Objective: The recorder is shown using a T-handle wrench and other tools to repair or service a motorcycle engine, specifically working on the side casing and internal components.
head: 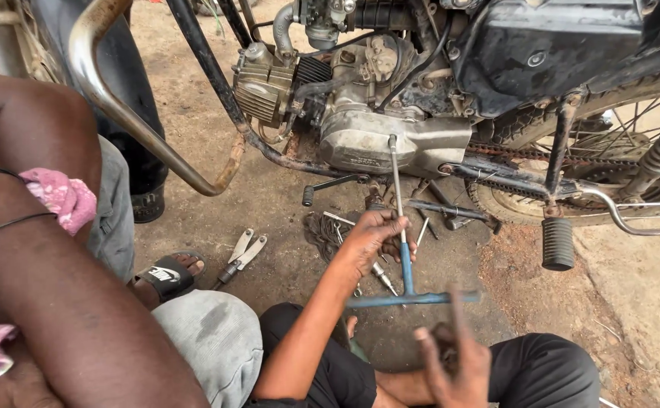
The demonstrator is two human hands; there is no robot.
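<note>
Beneath the motorcycle engine (360, 113), a blue-handled T-wrench (405, 257) stands steel-shafted.

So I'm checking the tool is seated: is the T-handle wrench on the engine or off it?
On it: the T-handle wrench has its tip against the engine cover, shaft steadied by the left hand. Socket engagement cannot be told.

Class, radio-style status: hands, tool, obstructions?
Left hand grips T-wrench shaft, socket on engine cover. Right hand blurred by crossbar. Pliers lie aside.
</note>
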